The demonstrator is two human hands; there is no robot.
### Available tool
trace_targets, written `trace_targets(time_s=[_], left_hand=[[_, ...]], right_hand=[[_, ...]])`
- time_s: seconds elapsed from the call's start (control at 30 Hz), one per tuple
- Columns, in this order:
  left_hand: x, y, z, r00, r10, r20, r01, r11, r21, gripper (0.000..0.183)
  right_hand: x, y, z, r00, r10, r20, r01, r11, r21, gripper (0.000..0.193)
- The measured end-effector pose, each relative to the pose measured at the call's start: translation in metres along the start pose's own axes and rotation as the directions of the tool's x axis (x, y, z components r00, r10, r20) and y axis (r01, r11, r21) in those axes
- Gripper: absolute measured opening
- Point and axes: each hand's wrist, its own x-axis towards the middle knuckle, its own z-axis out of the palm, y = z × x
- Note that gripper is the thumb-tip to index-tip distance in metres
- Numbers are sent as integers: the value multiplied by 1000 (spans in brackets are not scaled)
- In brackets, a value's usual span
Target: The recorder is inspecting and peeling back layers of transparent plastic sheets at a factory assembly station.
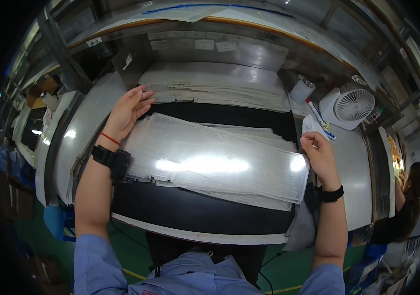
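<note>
A stack of long translucent plastic sheets [220, 145] lies fanned out on a black mat [205, 209], with bright lamp glare along its middle. My right hand [319, 156] is closed, thumb and fingers pinched at the far right corner of the top sheet. My left hand [130, 114] is raised over the far left end of the stack. Its fingers are stretched out and apart, and it holds nothing. Behind the mat lies another pile of similar sheets [220, 94], near my left fingertips. The left end of the top sheet looks blurred.
A white fan [350, 105], a capped bottle [302, 90], pens [318, 114] and a white cloth [312, 127] stand or lie at the right. A shelf [210, 22] spans the back. Grey side surfaces flank the mat. At far right is another person [409, 201].
</note>
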Motion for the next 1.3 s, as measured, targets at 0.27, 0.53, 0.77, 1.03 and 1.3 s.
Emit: trace_targets(time_s=[0.27, 0.53, 0.77, 1.03, 1.3], left_hand=[[-1, -2, -4, 997, -75, 34, 70, 990, 120, 36], [-3, -1, 1, 992, -118, 51, 107, 976, 191, 33], [-1, -3, -3, 995, -78, 57, 69, 986, 155, 32], [-2, -3, 1, 996, -78, 52, 67, 979, 192, 32], [-9, 2, 12, 989, -65, 131, 28, 963, 269, 30]], right_hand=[[-8, -26, -4, 936, 14, 351, 8, 998, -60, 21], [-3, -12, 5, 987, -109, 115, 100, 992, 77, 16], [0, -10, 8, 989, -141, 41, 136, 984, 117, 11], [1, -9, 8, 961, -275, 14, 276, 960, -43, 11], [2, -5, 7, 998, -55, -33, 59, 987, 151, 15]])
